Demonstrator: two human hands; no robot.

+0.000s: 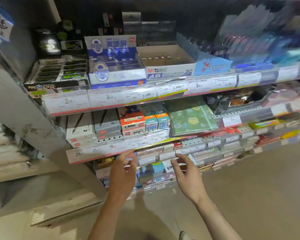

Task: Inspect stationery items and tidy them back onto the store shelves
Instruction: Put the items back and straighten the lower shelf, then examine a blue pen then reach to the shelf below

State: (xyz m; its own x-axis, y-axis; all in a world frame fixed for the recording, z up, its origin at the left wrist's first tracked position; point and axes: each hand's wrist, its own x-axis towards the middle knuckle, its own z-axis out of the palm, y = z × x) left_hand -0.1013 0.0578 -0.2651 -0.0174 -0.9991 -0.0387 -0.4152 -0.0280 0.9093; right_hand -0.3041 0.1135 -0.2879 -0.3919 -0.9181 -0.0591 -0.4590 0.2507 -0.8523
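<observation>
Store shelves full of stationery fill the view. My left hand and my right hand reach side by side toward a lower shelf of small packets, fingers apart, nothing held. Above them, one shelf carries white pen boxes, orange and teal small boxes and a green floral notebook. The top shelf bears a blue-and-white display box, an open eraser carton and black-green packs. The frame is motion-blurred.
A grey pillar stands left of the shelves, with pale stacked goods beside it. Price strips line each shelf edge. Plastic-wrapped items crowd the upper right. The tan floor lies below at right.
</observation>
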